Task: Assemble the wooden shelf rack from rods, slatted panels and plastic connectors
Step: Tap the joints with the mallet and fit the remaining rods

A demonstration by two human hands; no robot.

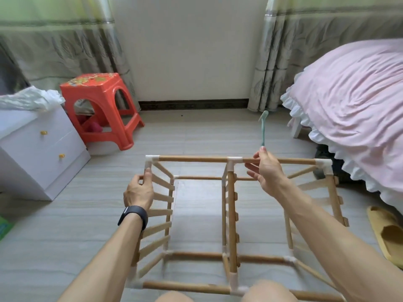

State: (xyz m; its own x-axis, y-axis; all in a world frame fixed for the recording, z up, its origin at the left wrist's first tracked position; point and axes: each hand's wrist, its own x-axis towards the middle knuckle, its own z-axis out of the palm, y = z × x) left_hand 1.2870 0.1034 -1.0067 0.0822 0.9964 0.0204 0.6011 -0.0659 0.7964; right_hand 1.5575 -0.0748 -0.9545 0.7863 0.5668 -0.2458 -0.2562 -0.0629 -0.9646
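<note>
Grey floor tiles point(196, 136) carry the pale wooden shelf rack point(232, 214), which lies on its side between a red plastic stool point(102, 105) and a pink-covered bed point(349, 105). The left hand point(139, 190) grips the left slatted panel's rod just below a white plastic corner connector point(150, 160). The right hand point(265, 171) pinches the lower end of a thin green plastic stick point(263, 129) above the top wooden rod point(192, 159), other fingers loosely spread.

It was someone's bedroom: a pink-covered bed point(353, 118), curtains point(65, 44), a white drawer unit point(41, 153), tiled floor point(196, 131).
</note>
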